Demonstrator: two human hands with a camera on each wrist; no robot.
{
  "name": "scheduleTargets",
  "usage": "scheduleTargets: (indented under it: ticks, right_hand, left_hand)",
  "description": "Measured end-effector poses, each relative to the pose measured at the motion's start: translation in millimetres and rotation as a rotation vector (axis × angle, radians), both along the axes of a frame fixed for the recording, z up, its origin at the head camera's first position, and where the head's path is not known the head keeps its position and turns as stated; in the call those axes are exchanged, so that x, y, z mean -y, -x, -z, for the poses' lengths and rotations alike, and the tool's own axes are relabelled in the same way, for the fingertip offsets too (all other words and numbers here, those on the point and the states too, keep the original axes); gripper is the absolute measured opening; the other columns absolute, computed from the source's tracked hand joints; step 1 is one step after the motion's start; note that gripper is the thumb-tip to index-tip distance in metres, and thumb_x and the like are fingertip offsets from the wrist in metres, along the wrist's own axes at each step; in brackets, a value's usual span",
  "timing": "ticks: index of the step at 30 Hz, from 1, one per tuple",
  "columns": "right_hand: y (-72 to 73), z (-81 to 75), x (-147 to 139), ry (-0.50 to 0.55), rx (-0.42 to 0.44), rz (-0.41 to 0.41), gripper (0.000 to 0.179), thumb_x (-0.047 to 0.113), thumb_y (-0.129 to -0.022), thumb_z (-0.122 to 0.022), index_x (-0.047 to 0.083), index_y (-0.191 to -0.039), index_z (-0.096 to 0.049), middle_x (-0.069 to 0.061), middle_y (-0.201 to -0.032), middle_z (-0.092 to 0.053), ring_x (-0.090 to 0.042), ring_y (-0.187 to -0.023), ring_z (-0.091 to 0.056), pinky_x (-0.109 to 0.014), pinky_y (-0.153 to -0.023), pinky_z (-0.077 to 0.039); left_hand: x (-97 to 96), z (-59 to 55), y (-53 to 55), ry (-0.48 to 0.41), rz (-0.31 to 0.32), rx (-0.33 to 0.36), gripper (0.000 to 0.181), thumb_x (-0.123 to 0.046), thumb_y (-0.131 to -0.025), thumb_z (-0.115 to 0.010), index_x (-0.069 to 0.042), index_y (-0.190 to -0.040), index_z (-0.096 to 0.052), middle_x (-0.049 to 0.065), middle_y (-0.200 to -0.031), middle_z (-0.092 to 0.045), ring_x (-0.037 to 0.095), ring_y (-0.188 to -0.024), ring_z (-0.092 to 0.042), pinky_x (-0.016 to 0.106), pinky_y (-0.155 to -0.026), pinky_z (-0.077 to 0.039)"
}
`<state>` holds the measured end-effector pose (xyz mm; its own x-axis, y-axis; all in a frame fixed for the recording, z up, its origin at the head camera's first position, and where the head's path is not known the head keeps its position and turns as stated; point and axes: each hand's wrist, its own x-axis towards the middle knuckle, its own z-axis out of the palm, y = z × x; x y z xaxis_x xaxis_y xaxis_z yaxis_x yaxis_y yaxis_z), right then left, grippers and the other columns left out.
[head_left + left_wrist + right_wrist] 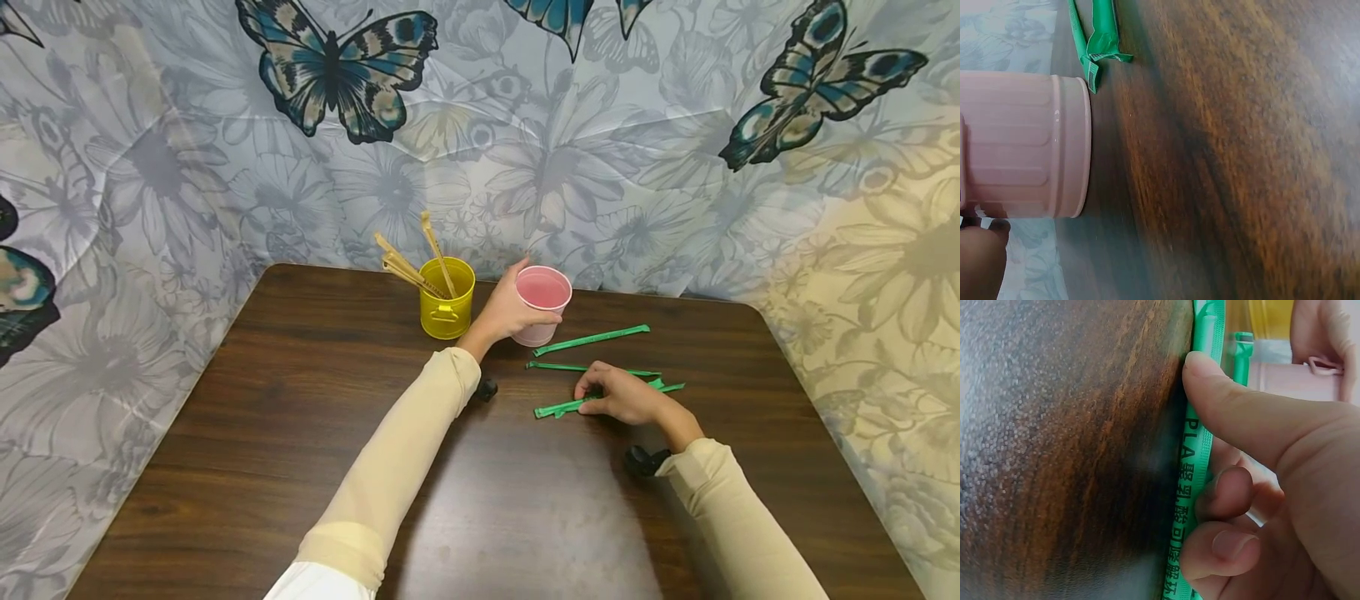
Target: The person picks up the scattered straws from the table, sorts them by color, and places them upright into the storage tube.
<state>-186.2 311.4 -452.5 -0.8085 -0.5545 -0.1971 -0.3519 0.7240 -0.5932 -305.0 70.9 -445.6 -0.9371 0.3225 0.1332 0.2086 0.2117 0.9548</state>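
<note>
Near the back of the table my left hand (506, 310) grips a small pink bucket (534, 332) from its left side, fingers and thumb around it. The bucket stands upright, and its ribbed wall (1010, 144) fills the left of the left wrist view. To the right and nearer me, my right hand (626, 397) pinches a green paper-wrapped straw (555, 410) low at the tabletop. Dark print runs along this green wrapper (1189, 450) beside my thumb. Two more green-wrapped straws (592, 340) lie behind it, and another green end shows beyond the hand.
Left of the pink bucket stands a yellow bucket (444, 321) with several tan wrapped sticks (408, 271) leaning out of it. Dark wooden tabletop (262, 433) spreads around. A butterfly-printed cloth (480, 167) hangs right behind the table's back edge.
</note>
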Motion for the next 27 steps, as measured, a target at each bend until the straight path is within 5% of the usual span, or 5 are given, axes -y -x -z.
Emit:
scheduleTargets:
  ticks: [13, 27]
  right_hand:
    - [-1.6, -2.2, 3.2, -0.052, -0.022, 0.003, 0.01, 0.019, -0.091, -0.077, 0.018, -0.093, -0.068, -0.003, -0.1, -0.058, -0.016, -0.095, -0.055, -0.03, -0.083, -0.048]
    - [-3.3, -6.1, 12.4, -0.072, -0.078, 0.02, 0.014, 0.012, -0.087, -0.08, 0.017, -0.09, -0.067, 0.002, -0.089, -0.061, -0.014, -0.085, -0.055, -0.026, -0.075, -0.047]
  left_hand:
    - [-0.8, 2.7, 0.3, -0.01, 0.022, 0.068, 0.104, -0.023, -0.069, -0.095, -0.016, -0.152, -0.033, 0.005, -0.139, -0.057, 0.021, -0.122, -0.059, 0.038, -0.105, -0.052]
    - [1.4, 2.4, 1.3, -0.018, 0.043, 0.069, 0.097, -0.021, -0.067, -0.097, -0.017, -0.148, -0.044, 0.004, -0.134, -0.062, 0.02, -0.121, -0.06, 0.037, -0.105, -0.052]
